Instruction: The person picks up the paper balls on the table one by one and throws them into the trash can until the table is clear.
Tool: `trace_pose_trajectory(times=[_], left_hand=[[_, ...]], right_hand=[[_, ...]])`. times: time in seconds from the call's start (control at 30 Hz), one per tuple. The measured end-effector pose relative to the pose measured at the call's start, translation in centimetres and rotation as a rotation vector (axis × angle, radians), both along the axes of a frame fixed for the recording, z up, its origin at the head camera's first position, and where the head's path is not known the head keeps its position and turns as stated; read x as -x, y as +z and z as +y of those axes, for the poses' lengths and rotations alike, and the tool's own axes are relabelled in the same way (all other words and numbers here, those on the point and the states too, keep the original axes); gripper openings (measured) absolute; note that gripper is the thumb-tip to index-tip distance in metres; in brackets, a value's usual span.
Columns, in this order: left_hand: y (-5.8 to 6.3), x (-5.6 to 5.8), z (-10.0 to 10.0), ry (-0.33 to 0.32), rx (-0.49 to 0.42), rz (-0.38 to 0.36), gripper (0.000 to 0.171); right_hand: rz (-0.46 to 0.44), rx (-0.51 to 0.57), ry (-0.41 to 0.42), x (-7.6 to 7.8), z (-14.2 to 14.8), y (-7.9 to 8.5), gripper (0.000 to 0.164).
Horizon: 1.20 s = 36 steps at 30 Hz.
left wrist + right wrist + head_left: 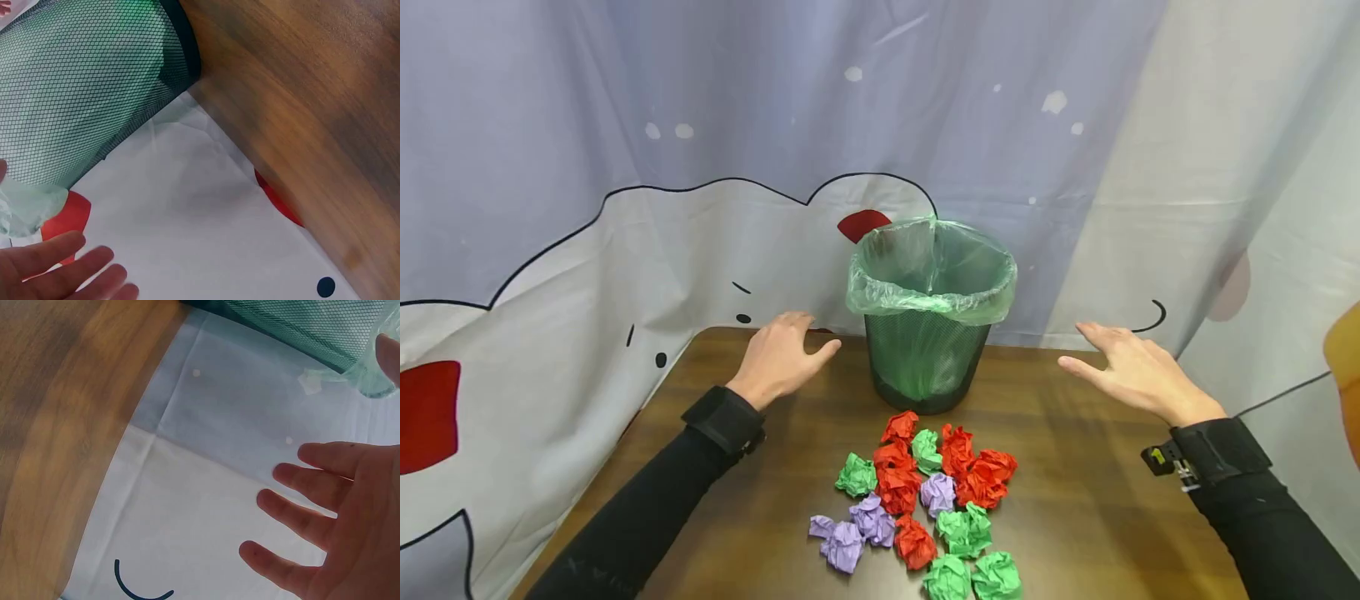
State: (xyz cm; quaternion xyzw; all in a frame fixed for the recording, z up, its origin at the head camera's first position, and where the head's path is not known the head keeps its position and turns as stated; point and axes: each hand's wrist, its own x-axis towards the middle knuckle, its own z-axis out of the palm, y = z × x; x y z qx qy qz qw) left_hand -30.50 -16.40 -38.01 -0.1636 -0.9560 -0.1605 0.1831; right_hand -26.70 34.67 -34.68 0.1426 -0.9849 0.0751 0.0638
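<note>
A dark mesh wastebasket [925, 358] stands upright at the back of the table, lined with a translucent green bag [985, 310] folded over its rim. To its left, my left hand [782, 357] hovers with fingers extended and nothing in it. My right hand [1131, 371] is held out on the other side, farther from the basket, fingers spread and holding nothing. In front of the basket lies a cluster of crumpled paper balls: several red ones [915, 542], several green ones [964, 530] and a few purple ones [842, 547]. Both wrist views show the basket's mesh side beyond the fingers.
The brown wooden table [1075, 500] ends just behind the basket. A printed curtain [760, 108] hangs behind it and along both sides. Each wrist wears a black band [1221, 450], and a thin cable [1285, 392] runs off to the right.
</note>
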Motion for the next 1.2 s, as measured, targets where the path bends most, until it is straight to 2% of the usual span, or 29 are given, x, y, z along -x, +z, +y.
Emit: trace_pose_trajectory(times=[0.27, 0.47, 0.57, 0.7, 0.9, 1.2], left_hand=[[1.0, 0.1, 0.5, -0.033, -0.023, 0.076, 0.038], [0.7, -0.8, 0.7, -0.054, -0.016, 0.091, 0.024], [0.2, -1.3, 0.8, -0.069, -0.012, 0.073, 0.021], [-0.8, -2.1, 1.2, -0.088, 0.004, 0.013, 0.020], [-2.3, -3.5, 1.9, -0.112, 0.075, -0.076, 0.022], [-4.3, -4.9, 2.3, -0.128, 0.121, -0.129, 0.024]], right_hand=[[0.063, 0.017, -0.002, -0.4, -0.2, 0.5, 0.069], [0.069, 0.053, 0.079, -0.8, -1.0, -0.4, 0.048], [0.058, 0.057, 0.126, -1.1, -1.6, -1.1, 0.043], [0.039, 0.065, 0.174, -1.5, -2.4, -2.1, 0.035], [-0.025, 0.086, 0.219, -1.9, -3.6, -3.7, 0.039], [-0.127, 0.116, 0.306, -3.0, -5.5, -6.6, 0.048]])
